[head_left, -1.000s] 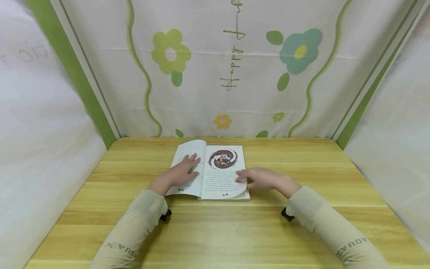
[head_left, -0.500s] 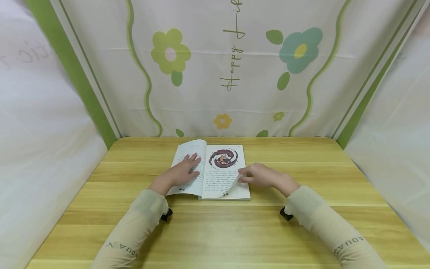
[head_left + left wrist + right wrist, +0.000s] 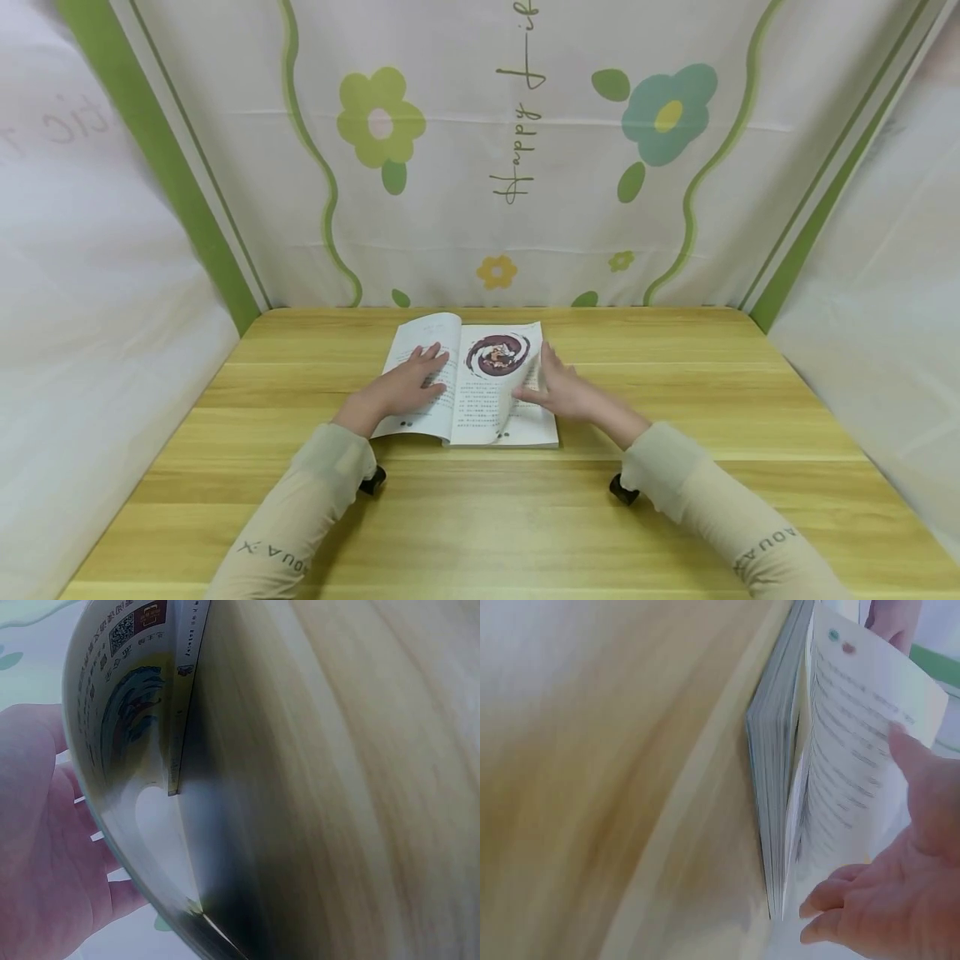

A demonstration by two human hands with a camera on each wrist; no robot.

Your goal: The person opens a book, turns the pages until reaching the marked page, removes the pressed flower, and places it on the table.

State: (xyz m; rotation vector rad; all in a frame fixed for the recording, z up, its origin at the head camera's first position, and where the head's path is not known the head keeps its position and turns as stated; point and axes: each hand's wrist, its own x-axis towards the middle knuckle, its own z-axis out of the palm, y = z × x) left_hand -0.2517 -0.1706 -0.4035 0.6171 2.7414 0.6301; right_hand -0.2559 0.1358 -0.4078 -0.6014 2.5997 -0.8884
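Observation:
An open book (image 3: 476,425) lies on the wooden table, with a swirl illustration above text on its right side. My left hand (image 3: 401,389) rests on the left page, its fingers spread. From the left wrist view, that hand (image 3: 49,840) shows behind the bent cover (image 3: 112,750). At the book's right edge is my right hand (image 3: 566,392), fingers extended and thumb held out. A page (image 3: 855,750) curls up there, and the thumb of the right hand (image 3: 907,855) touches its printed face in the right wrist view. The fingers stand near the book's outer edge.
The wooden table (image 3: 480,517) extends around the book on all sides. A white curtain (image 3: 450,200) with printed flowers hangs behind its far edge, and white fabric walls (image 3: 97,292) stand at both sides.
My right hand has shifted slightly left and spread its fingers from a pinch at the page's edge. The page has lifted and curled further leftward. The left hand stays put.

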